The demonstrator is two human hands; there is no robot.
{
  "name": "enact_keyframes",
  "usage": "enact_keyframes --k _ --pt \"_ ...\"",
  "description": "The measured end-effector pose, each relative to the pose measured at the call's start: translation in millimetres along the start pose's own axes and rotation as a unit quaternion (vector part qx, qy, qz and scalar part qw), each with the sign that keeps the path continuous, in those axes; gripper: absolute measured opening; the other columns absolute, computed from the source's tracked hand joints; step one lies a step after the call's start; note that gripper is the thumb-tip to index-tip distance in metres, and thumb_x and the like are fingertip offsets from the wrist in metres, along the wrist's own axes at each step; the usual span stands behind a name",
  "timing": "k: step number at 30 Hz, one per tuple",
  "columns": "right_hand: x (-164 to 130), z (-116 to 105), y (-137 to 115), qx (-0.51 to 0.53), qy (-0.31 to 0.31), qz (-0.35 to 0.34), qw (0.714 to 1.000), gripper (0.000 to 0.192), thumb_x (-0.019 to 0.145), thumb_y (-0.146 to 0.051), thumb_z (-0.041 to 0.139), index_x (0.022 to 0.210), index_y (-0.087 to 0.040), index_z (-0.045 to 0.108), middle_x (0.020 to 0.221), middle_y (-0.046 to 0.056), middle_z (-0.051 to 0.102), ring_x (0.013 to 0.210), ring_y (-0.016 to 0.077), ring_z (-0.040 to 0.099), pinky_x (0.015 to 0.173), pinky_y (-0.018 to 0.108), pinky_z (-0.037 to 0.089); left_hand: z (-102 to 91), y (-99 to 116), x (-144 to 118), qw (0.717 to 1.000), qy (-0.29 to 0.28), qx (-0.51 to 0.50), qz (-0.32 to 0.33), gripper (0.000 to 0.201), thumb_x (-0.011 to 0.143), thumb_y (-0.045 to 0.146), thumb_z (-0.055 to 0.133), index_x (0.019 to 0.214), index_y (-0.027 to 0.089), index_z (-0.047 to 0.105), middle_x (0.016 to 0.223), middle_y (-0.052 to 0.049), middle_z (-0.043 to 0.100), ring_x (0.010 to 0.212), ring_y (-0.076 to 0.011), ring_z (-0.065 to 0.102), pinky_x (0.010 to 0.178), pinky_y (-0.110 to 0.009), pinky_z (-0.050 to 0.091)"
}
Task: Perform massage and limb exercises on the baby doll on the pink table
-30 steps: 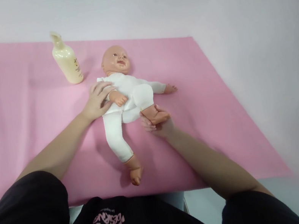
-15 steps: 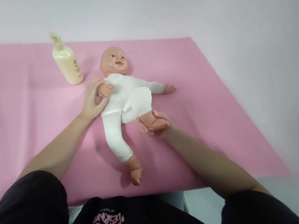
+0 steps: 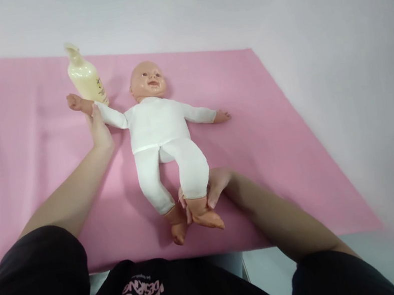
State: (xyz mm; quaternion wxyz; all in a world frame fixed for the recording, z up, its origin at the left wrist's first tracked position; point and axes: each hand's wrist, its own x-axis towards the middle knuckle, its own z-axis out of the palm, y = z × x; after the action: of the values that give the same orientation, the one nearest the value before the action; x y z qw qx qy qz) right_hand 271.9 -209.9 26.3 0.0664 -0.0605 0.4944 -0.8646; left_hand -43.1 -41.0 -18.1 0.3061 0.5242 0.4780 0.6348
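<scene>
1. Doll [image 3: 157, 124] is laid face up on the pink sheet [image 3: 13, 164], its head toward the far edge and its feet toward the near edge, both legs stretched out straight and side by side.

2. The doll's arm on the left of the view is held out sideways and is gripped by the left hand [image 3: 98, 130] near the wrist; the fingers are closed around the white sleeve from underneath, with the small bare hand of the doll sticking out just beyond the grip.

3. The leg on the right of the view is pinched at the ankle by the right hand [image 3: 210, 191]: the thumb is pressed on one side, the fingers are curled on the other, and the bare foot is seen jutting out below the grip toward the near edge of the sheet.

4. The body of the doll is thus stretched between the two grips, the left one at the far upper corner of the figure and the right one at its near lower end; the torso lies flat on the sheet between them.

5. The other arm is left free, spread out to the right on the sheet, and the other foot rests just beside the held one.

6. A cream bottle [image 3: 85, 78] is stood upright just behind the gripped arm, near the doll's head.

7. The sheet is spread over a white table [image 3: 339, 66].
</scene>
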Motion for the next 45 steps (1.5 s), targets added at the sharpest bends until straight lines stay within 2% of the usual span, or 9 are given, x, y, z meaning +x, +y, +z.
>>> enact_keyframes --k 3,6,13,18,23,29,33,41,45 --pt "-1 0 4 0.021 0.021 -0.029 0.999 0.052 0.082 -0.029 0.084 0.128 -0.017 0.061 0.114 0.015 0.078 0.106 0.023 0.076 0.091 0.034 0.059 2.6 0 -2 0.998 -0.026 0.0 0.055 0.05 0.111 0.059 0.02 0.149 0.027 0.016 0.167 -0.01 0.032 0.151 -0.016 0.037 0.126 -0.051 0.035" --pt "-5 3 11 0.061 0.125 -0.102 0.985 0.057 0.079 -0.045 0.083 0.123 -0.015 0.063 0.105 0.013 0.079 0.094 0.0211 0.076 0.082 0.031 0.059 6.8 9 -12 0.991 -0.046 0.023 0.122 0.064 0.104 0.073 0.032 0.151 0.031 0.023 0.165 -0.007 0.037 0.152 -0.0195 0.037 0.126 -0.049 0.036" --pt "-14 -11 21 0.056 0.366 -0.226 0.901 0.06 0.08 -0.064 0.072 0.113 -0.015 0.065 0.073 0.002 0.07 0.045 0.0079 0.05 0.041 0.02 0.038 7.8 43 -39 0.928 -0.185 0.17 0.274 0.069 0.091 0.079 0.051 0.135 0.027 0.056 0.134 -0.012 0.063 0.129 -0.0303 0.056 0.116 -0.056 0.04" --pt "-12 -18 20 0.083 0.466 -0.217 0.854 0.06 0.086 -0.068 0.061 0.113 -0.014 0.064 0.065 -0.002 0.064 0.035 0.0054 0.032 0.03 0.019 0.018 12.0 62 -41 0.866 -0.324 0.217 0.314 0.067 0.091 0.079 0.047 0.128 0.027 0.067 0.132 -0.014 0.066 0.127 -0.0342 0.056 0.116 -0.058 0.034" --pt "-9 -15 14 0.089 0.534 -0.209 0.815 0.058 0.08 -0.066 0.068 0.104 -0.013 0.066 0.061 -0.001 0.063 0.036 0.0057 0.032 0.031 0.021 0.017 15.0 64 -40 0.845 -0.357 0.23 0.324 0.059 0.09 0.075 0.051 0.123 0.03 0.071 0.133 -0.013 0.068 0.129 -0.0352 0.052 0.115 -0.06 0.033" --pt "-4 -11 9 0.087 0.555 -0.203 0.802 0.048 0.082 -0.06 0.066 0.096 -0.014 0.065 0.062 0.0 0.064 0.037 0.0058 0.032 0.033 0.022 0.017 16.7 66 -42 0.845 -0.361 0.241 0.31 0.054 0.088 0.072 0.056 0.119 0.03 0.072 0.132 -0.011 0.069 0.13 -0.0359 0.051 0.115 -0.061 0.033" --pt "-2 -9 9 0.075 0.525 -0.201 0.823 0.048 0.08 -0.06 0.066 0.094 -0.014 0.066 0.063 0.001 0.065 0.038 0.0066 0.036 0.036 0.022 0.023 15.7 67 -43 0.859 -0.336 0.237 0.304 0.059 0.089 0.073 0.055 0.125 0.028 0.069 0.133 -0.012 0.068 0.129 -0.0354 0.054 0.116 -0.059 0.034" --pt "-3 -1 11 0.038 0.464 -0.198 0.863 0.06 0.075 -0.066 0.066 0.105 -0.014 0.067 0.063 0.001 0.065 0.046 0.0114 0.049 0.049 0.027 0.039 10.8 35 -32 0.953 -0.154 0.144 0.219 0.068 0.094 0.078 0.044 0.142 0.029 0.05 0.138 -0.013 0.062 0.133 -0.0315 0.057 0.114 -0.053 0.043" --pt "-5 4 10 0.043 0.355 -0.186 0.915 0.063 0.074 -0.06 0.07 0.114 -0.013 0.061 0.075 0.006 0.073 0.059 0.0155 0.062 0.061 0.029 0.048 7.8 15 -16 0.981 -0.103 0.084 0.144 0.07 0.095 0.08 0.039 0.15 0.037 0.036 0.156 -0.009 0.049 0.147 -0.027 0.046 0.118 -0.049 0.043"
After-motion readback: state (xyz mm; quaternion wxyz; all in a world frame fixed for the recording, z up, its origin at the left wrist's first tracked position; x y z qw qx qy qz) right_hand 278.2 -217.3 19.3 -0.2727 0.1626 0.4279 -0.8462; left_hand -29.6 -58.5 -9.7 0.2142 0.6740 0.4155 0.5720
